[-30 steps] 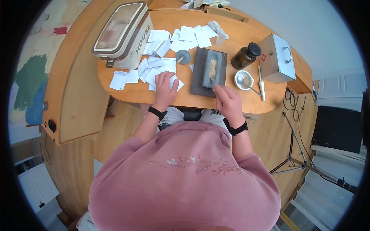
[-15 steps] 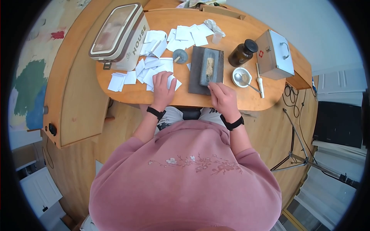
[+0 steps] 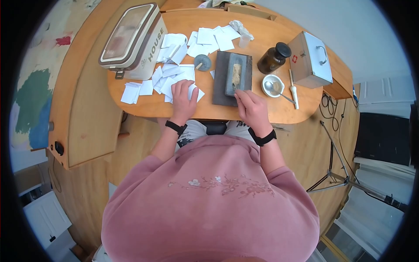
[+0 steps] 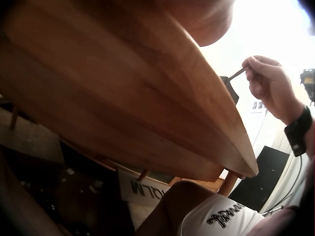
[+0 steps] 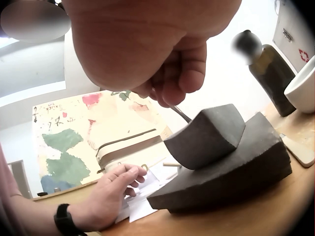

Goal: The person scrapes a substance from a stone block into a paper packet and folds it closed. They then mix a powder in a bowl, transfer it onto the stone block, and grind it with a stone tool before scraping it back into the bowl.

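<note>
Between thumb and fingers my right hand (image 3: 254, 111) pinches a slim tool (image 5: 181, 114) with a thin handle. The tool reaches down to the near end of a grey stone trough (image 3: 230, 74); I cannot tell the shape of its working end. Tan powder (image 3: 236, 73) lies along the trough's hollow. Under the trough sits a dark flat slab (image 3: 221, 89). My left hand (image 3: 184, 100) rests with relaxed, slightly bent fingers on loose white paper squares (image 3: 170, 78) to the left of the slab.
Right of the slab stand a brown bottle (image 3: 274, 59), a white bowl (image 3: 265, 89) with a spoon (image 3: 286, 97), a white stick-like tool (image 3: 293, 91) and a silver case (image 3: 313, 65). At left is a large lidded box (image 3: 146, 54). A grey disc with a peg (image 3: 202, 63) lies behind the papers.
The head view has shifted slightly. My right hand stays at the trough's near end with the slim tool, moving only a little; the left hand stays on the papers.
</note>
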`<state>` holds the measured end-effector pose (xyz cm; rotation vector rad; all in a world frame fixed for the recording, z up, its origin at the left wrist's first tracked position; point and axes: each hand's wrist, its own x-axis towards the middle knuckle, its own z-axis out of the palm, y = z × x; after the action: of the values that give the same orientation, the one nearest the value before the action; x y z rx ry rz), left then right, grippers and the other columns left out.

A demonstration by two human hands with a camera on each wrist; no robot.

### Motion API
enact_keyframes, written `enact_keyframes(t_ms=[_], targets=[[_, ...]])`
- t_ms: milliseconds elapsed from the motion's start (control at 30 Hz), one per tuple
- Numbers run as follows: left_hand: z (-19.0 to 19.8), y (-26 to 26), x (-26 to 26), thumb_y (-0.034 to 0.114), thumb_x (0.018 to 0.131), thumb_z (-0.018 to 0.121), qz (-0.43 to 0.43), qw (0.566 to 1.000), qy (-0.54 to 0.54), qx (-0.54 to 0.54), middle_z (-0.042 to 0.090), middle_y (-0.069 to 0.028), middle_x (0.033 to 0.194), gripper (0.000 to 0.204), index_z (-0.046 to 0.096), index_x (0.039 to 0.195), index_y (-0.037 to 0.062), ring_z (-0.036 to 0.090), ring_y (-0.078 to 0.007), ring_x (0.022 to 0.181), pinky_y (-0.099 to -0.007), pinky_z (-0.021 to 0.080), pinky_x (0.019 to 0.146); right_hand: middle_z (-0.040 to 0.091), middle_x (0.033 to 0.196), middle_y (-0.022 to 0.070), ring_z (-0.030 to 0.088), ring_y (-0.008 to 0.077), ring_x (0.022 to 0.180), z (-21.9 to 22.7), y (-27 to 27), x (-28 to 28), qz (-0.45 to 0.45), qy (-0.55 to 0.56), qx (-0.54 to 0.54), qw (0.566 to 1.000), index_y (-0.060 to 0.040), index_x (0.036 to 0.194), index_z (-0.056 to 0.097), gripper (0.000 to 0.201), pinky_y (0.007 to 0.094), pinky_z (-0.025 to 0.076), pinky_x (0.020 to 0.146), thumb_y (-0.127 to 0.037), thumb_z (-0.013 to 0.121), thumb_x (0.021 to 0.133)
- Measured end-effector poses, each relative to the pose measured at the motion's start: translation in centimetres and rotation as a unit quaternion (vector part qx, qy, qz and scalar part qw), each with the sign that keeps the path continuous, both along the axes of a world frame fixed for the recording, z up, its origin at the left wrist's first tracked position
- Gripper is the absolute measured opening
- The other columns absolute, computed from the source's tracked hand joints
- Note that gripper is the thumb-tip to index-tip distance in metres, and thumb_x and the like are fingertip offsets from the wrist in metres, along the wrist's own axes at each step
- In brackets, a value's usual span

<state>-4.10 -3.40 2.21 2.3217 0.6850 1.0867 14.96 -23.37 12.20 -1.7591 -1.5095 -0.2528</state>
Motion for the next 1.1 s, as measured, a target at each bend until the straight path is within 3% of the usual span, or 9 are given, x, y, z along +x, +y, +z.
enact_keyframes(t_ms=[100,533,733,1100], targets=[[0.1,0.2,0.0,0.015,0.106,0.072,0.003,1.000,0.002,-0.001,0.069,-0.0172,0.127,0.026,0.070,0.129,0.0026,0.058,-0.0382,0.121,-0.0487,0.044,0.109,0.067,0.080,0.0115,0.067,0.0329,0.066,0.4,0.0,-0.2,-0.002,0.036,0.063,0.997,-0.0023,0.106,0.075,0.011,0.0432,0.052,0.058,0.001,0.080,0.096],[0.3,0.1,0.0,0.015,0.106,0.072,0.003,1.000,-0.002,0.003,0.067,-0.0179,0.127,0.026,0.070,0.129,0.0026,0.058,-0.0389,0.120,-0.0485,0.045,0.108,0.069,0.081,0.0146,0.068,0.0355,0.067,0.4,0.4,0.2,-0.017,0.062,0.021,0.998,-0.0006,0.107,0.077,0.011,0.0436,0.052,0.059,0.001,0.079,0.097],[0.2,0.2,0.0,0.015,0.106,0.073,0.002,1.000,-0.006,0.010,0.068,-0.0174,0.127,0.026,0.070,0.129,0.0028,0.058,-0.0384,0.119,-0.0481,0.045,0.107,0.078,0.097,0.0156,0.075,0.0385,0.080,1.7,1.9,3.5,-0.046,0.062,0.049,0.996,-0.0028,0.112,0.079,0.013,0.0428,0.059,0.068,-0.001,0.078,0.100],[0.3,0.1,-0.2,0.016,0.107,0.073,0.002,1.000,-0.003,-0.007,0.068,-0.0172,0.128,0.026,0.070,0.129,0.0026,0.058,-0.0385,0.120,-0.0481,0.045,0.108,0.080,0.103,0.0132,0.076,0.0383,0.085,0.3,2.5,4.5,-0.016,0.056,-0.012,0.998,-0.0059,0.116,0.080,0.018,0.0440,0.061,0.072,-0.002,0.076,0.099]])
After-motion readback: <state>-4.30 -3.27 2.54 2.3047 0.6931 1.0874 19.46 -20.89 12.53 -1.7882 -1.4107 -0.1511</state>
